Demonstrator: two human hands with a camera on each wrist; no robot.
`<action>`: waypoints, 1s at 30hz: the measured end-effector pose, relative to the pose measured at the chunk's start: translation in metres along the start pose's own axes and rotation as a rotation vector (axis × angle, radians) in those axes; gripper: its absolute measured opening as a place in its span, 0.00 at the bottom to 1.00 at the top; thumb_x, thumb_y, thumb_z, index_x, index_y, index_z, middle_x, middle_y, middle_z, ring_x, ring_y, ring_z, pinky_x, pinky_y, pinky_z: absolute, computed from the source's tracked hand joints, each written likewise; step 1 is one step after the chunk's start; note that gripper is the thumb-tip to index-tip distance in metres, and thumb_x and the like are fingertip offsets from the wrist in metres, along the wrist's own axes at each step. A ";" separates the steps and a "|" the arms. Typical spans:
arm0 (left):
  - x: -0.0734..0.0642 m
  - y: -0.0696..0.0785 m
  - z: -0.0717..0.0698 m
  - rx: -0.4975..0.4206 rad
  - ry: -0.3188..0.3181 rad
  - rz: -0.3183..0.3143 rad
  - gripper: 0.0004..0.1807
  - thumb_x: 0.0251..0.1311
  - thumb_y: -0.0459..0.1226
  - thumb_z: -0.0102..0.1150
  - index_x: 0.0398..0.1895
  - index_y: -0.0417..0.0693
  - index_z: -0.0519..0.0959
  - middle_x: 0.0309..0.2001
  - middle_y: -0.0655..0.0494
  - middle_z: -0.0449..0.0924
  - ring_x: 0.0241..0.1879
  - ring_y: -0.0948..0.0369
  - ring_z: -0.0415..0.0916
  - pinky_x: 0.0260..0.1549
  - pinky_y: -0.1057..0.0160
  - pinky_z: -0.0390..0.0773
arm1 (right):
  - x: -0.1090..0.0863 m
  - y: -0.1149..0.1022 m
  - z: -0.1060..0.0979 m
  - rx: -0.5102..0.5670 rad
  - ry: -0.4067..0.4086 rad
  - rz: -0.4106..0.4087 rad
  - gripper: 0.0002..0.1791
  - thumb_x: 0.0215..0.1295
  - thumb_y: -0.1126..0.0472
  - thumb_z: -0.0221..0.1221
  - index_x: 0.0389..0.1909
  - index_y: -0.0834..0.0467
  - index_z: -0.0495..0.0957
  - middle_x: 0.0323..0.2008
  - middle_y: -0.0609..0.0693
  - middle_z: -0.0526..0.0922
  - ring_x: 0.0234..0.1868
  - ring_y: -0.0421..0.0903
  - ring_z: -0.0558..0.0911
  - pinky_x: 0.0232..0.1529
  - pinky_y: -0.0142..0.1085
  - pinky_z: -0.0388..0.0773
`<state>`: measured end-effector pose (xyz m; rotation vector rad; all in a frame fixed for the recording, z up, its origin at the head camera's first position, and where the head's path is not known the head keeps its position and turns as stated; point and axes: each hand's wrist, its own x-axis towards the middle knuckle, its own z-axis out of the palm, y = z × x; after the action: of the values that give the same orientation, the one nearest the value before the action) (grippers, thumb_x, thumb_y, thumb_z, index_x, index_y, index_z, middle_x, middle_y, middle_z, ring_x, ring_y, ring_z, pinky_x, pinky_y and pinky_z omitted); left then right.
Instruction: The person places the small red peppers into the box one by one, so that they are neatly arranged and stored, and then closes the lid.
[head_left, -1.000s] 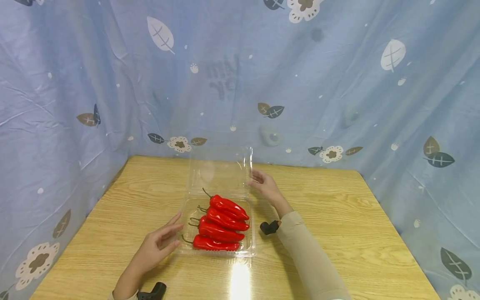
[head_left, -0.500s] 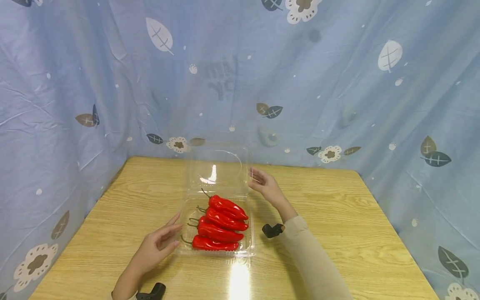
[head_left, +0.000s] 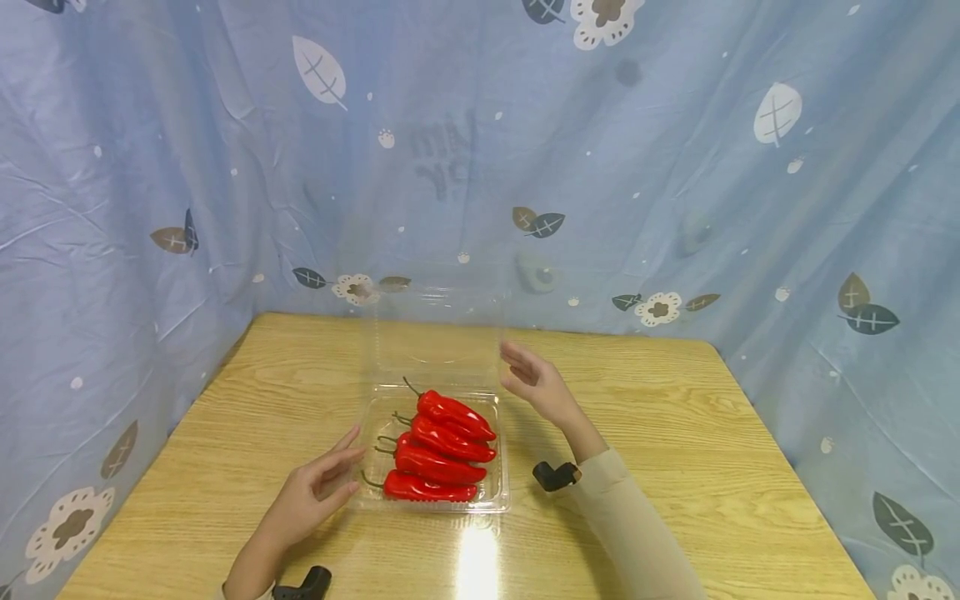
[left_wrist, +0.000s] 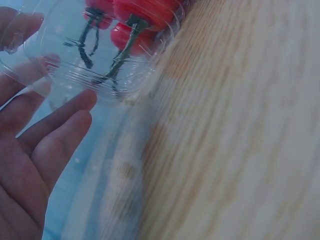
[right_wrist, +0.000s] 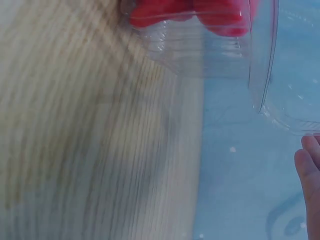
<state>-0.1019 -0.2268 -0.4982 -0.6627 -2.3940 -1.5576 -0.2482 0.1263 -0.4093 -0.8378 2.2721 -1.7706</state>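
Several red peppers [head_left: 442,446] with green stems lie side by side in a clear plastic clamshell box [head_left: 505,492] on the table. Its hinged lid [head_left: 438,333] stands raised at the back, blurred and hard to make out. My left hand [head_left: 309,493] is at the box's left side, fingers fairly straight and spread; in the left wrist view its fingertips [left_wrist: 86,100] are at the box's wall. Beside the lid's right edge is my right hand [head_left: 542,386], with fingers extended. In the right wrist view, its fingertips [right_wrist: 302,157] are close to the lid's rim; contact is unclear.
The wooden table [head_left: 675,433] extends around the box on every side. A blue patterned curtain [head_left: 637,167] hangs behind the table and along its sides. Black wrist devices [head_left: 557,476] sit on both wrists.
My right hand has shifted slightly right and down, with its fingers now off the lid's edge in the head view. The raised lid has changed tilt and looks blurred. My left hand stays put.
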 end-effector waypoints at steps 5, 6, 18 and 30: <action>0.001 0.000 0.000 -0.007 -0.002 0.000 0.21 0.59 0.27 0.59 0.57 0.32 0.73 0.69 0.36 0.59 0.61 0.69 0.68 0.53 0.77 0.72 | -0.009 -0.002 0.000 -0.042 -0.005 -0.028 0.32 0.64 0.71 0.56 0.68 0.72 0.57 0.68 0.66 0.61 0.69 0.59 0.62 0.70 0.47 0.59; 0.001 0.001 0.000 -0.009 -0.003 -0.001 0.21 0.59 0.27 0.59 0.57 0.32 0.73 0.69 0.36 0.59 0.61 0.68 0.68 0.53 0.77 0.72 | -0.011 -0.003 0.001 -0.054 -0.004 -0.032 0.32 0.64 0.71 0.56 0.67 0.72 0.57 0.68 0.65 0.62 0.69 0.59 0.62 0.70 0.47 0.59; 0.000 0.003 0.000 -0.012 0.002 -0.004 0.21 0.60 0.27 0.58 0.57 0.31 0.73 0.68 0.32 0.60 0.61 0.70 0.68 0.53 0.76 0.73 | -0.036 -0.010 0.007 -0.148 -0.007 -0.034 0.30 0.62 0.71 0.58 0.65 0.74 0.61 0.66 0.67 0.65 0.68 0.62 0.63 0.68 0.48 0.60; -0.001 0.000 0.000 -0.002 -0.011 -0.016 0.21 0.61 0.28 0.57 0.58 0.33 0.73 0.69 0.34 0.58 0.61 0.67 0.69 0.52 0.75 0.74 | -0.053 0.011 0.010 -0.197 -0.010 -0.004 0.30 0.64 0.66 0.59 0.65 0.71 0.63 0.65 0.66 0.66 0.67 0.63 0.65 0.68 0.49 0.61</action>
<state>-0.1008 -0.2271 -0.4992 -0.6559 -2.4112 -1.5673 -0.2028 0.1462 -0.4341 -0.8820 2.4698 -1.5577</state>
